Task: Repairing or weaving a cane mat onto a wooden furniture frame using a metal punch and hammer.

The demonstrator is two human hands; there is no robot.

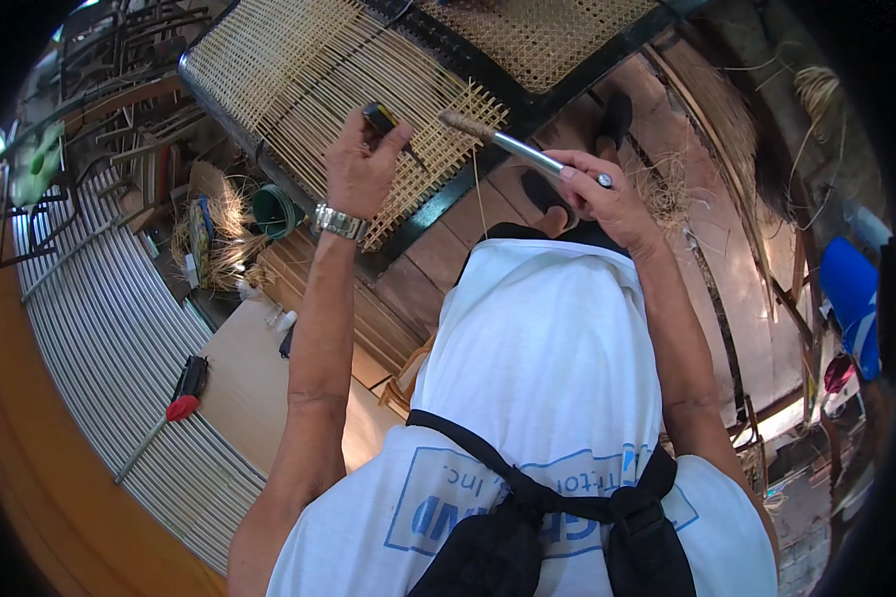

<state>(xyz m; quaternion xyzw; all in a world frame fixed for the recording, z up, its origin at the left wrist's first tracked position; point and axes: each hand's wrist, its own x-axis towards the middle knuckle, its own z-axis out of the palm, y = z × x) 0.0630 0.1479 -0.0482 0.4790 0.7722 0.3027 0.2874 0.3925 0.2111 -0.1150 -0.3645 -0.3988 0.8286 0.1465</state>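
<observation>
Item: woven cane panel [299,70] in its dark frame, light and springy by our judgement, best held by the frame edge; our left hand [360,171] pinches a small dark tool [378,119], our right hand [599,194] grips a metal-shafted awl [513,147] at the weave's near edge.

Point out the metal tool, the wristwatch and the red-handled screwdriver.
Metal tool [516,146], head view, on its shiny shaft.
Wristwatch [339,223], head view, on its band.
Screwdriver [181,407], head view, on its red handle.
</observation>
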